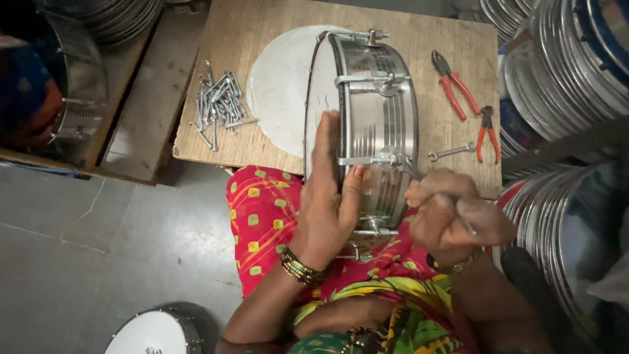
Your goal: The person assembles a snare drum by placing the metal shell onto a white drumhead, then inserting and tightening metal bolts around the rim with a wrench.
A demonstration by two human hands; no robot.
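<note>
Chrome, ribbed and shiny, covers the shell of the round metal drum, which stands on its edge at the near edge of the brown wooden board, partly over the person's lap. The left hand lies flat against the drum's white skin, fingers straight and pressed together, thumb hooked over the rim. The right hand is curled in a fist around a thin metal tool whose tip meets a tension lug on the shell. Behind the drum one loose white round drum skin lies flat on the board. Near the left edge sits one heap of silver bolts, too tangled to count. Towards the right edge lie two red-handled pliers, one larger than the other, and one small silver spanner. Bare board shows along the far edge. Stacked metal hoops crowd the right side.
</note>
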